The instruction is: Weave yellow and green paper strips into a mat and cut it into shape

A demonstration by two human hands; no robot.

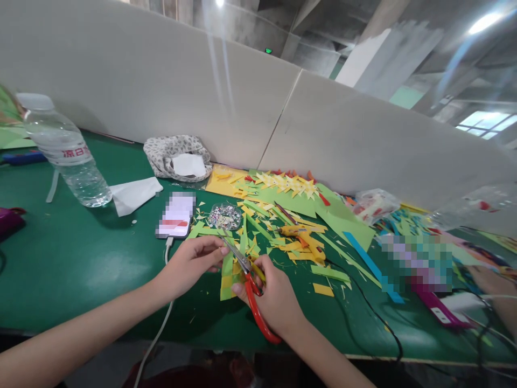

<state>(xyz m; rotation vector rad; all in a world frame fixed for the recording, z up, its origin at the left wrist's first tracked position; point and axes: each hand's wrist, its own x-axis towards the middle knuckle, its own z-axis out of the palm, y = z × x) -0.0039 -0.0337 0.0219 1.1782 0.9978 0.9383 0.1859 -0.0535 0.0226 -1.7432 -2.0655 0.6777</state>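
My right hand (272,293) is closed around a pair of red-handled scissors (256,310), whose metal blades point up and to the left. A narrow yellow piece (258,271) shows by the fingers of that hand. At the blade tips, my left hand (202,258) has its thumb and fingers pinched together; what lies between them is too small to make out. Below the blades a strip of green and yellow paper (226,283) lies on the green table (121,280). Paper scraps (252,245) surround the blades, and a clear box of small googly eyes (225,216) sits just beyond.
A yellow glue gun (302,240) lies right of my hands, its black cord running to the table's front edge. Left are a charging phone (175,215), a white paper (135,195) and a water bottle (67,153). Yellow spiky paper cutouts (286,184) lie near the grey partition (242,97).
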